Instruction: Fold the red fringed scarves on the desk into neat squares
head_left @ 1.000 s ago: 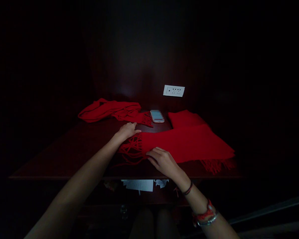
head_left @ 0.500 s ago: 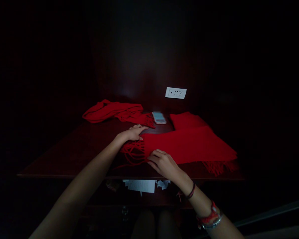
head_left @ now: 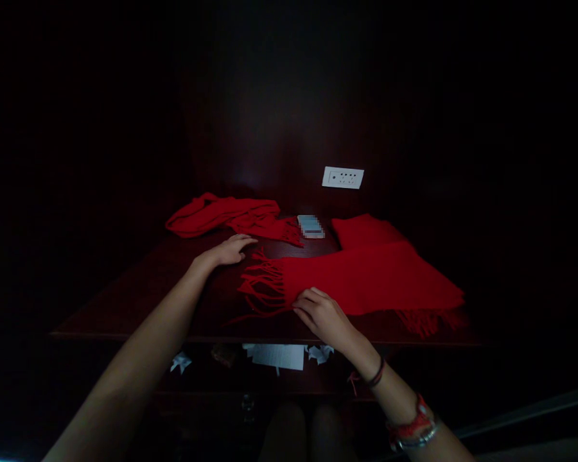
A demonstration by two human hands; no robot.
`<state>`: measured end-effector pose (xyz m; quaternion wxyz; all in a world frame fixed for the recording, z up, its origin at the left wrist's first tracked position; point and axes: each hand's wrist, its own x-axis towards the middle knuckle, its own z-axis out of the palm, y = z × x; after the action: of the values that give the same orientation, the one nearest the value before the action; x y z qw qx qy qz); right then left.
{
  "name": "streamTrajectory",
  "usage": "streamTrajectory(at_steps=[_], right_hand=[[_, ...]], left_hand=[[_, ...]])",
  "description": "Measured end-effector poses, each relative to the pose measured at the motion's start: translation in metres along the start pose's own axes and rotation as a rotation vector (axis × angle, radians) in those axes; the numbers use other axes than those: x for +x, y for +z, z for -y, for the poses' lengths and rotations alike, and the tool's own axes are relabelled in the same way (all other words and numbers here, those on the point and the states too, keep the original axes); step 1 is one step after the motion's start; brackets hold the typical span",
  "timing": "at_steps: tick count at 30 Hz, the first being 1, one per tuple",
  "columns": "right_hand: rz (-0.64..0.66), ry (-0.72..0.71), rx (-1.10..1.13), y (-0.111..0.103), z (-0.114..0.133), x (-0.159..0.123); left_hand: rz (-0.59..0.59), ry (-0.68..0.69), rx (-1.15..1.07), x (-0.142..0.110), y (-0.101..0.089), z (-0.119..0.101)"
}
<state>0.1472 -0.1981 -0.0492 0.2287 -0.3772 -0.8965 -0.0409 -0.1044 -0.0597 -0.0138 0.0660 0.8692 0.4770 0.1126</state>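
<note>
A red fringed scarf (head_left: 361, 279) lies folded over itself on the dark wooden table. My right hand (head_left: 325, 317) is at its near edge, close to the left fringe (head_left: 264, 279). The fingers are bent together on the cloth there, thumb toward the edge. My left hand (head_left: 228, 250) hovers or rests over bare table to the left of that fringe, fingers stretched out and holding nothing. Behind it is a second red scarf (head_left: 221, 215), loosely bunched, its fringe pointing right.
A phone-like flat object (head_left: 311, 226), pixelated, lies between the two scarves. A white wall socket (head_left: 343, 178) is on the dark back panel. Below the tabletop (head_left: 139, 301), papers (head_left: 277, 357) and crumpled white scraps (head_left: 320, 353) lie on a shelf. The surroundings are very dark.
My left hand has come off the scarf's fringe and moved left, leaving the strands in view. My right hand stays at the near edge. The whole view has shifted slightly.
</note>
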Motion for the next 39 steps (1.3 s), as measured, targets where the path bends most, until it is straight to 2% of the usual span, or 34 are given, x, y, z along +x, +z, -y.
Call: streamTrajectory(at_steps=[3,5,6,8,11,13,15,19,22,25,29,32,35,37,39], right_hand=[[-0.009,0.009,0.003,0.000,0.001,0.000],[-0.017,0.017,0.005,0.001,0.001,0.000],[-0.022,0.023,0.004,0.001,0.000,-0.001],[-0.030,0.033,0.001,0.002,0.000,-0.001],[-0.026,0.036,-0.004,0.003,-0.001,-0.001],[-0.016,0.029,-0.003,0.003,-0.001,-0.001],[-0.018,0.019,-0.009,0.002,0.000,-0.001],[-0.039,0.015,-0.045,0.000,0.001,-0.001],[-0.024,0.012,-0.028,0.000,0.001,-0.002],[-0.019,0.010,-0.001,0.000,0.000,-0.002],[-0.124,0.030,0.049,-0.002,0.000,-0.002],[-0.239,0.108,0.067,-0.002,-0.004,-0.003],[-0.145,0.152,0.050,0.002,-0.008,-0.004],[-0.045,0.147,0.038,0.005,-0.010,-0.005],[-0.010,0.149,0.018,0.005,-0.009,-0.007]], left_hand=[[-0.048,0.280,-0.123,-0.005,0.006,-0.024],[0.042,0.403,-0.159,-0.005,0.010,-0.038],[0.098,0.416,-0.154,-0.006,0.011,-0.041],[0.165,0.357,-0.115,-0.007,0.010,-0.037],[0.147,0.220,-0.076,-0.011,0.002,-0.018],[0.128,0.197,-0.106,-0.013,-0.003,-0.010],[0.096,0.212,-0.152,-0.013,-0.005,-0.013],[0.026,0.274,-0.202,-0.009,0.005,-0.041],[0.124,0.280,-0.171,-0.006,0.014,-0.049],[0.166,0.227,-0.143,-0.008,0.013,-0.036],[0.073,0.229,-0.195,-0.013,0.004,-0.020],[-0.044,0.254,-0.225,-0.009,0.008,-0.027],[-0.105,0.272,-0.143,0.000,0.021,-0.038],[-0.092,0.283,-0.075,0.004,0.030,-0.042],[-0.079,0.290,-0.035,0.005,0.034,-0.046]])
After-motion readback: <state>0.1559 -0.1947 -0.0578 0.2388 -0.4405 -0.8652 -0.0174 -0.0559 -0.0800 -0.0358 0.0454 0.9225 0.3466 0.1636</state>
